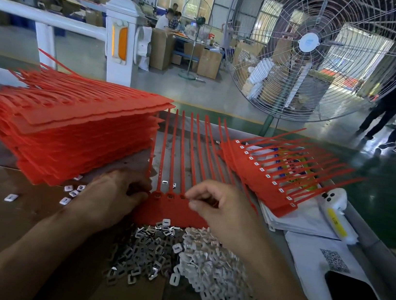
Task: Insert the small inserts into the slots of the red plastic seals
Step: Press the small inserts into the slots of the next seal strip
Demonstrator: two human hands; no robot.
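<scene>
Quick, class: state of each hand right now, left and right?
Left hand: fingers curled onto the red seal strip, holding it.
Right hand: fingers pinched at a slot; an insert between them cannot be told.

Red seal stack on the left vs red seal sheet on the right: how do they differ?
The left stack is many sheets deep; the right sheet looks a layer or two at most. The right sheet shows a row of white inserts in its slots; none are visible on the left stack. The left stack's tails point away to the left, the right sheet's fan out to the right. Both are red strap seals joined in rows.
</scene>
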